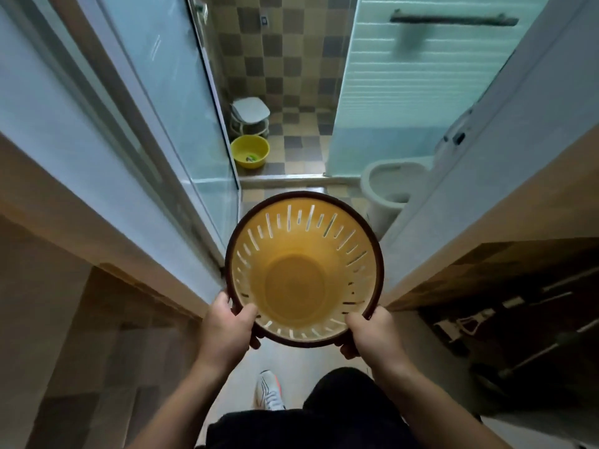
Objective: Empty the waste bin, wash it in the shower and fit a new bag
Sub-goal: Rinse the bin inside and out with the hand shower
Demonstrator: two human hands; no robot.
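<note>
I hold a round yellow waste bin (304,270) with slotted walls and a dark brown rim, upright in front of me, its inside bare with no bag. My left hand (227,322) grips the rim at the lower left, thumb inside. At the lower right of the rim sits my right hand (369,332), thumb inside too. The bin hangs in a doorway, above the floor.
Ahead lies a checker-tiled shower area with a yellow basin (249,151) and a white stool (250,112) on its floor. A glass panel (181,102) stands left, a frosted door (398,92) right. A white toilet (390,189) sits right. Dark clutter (505,322) lies lower right.
</note>
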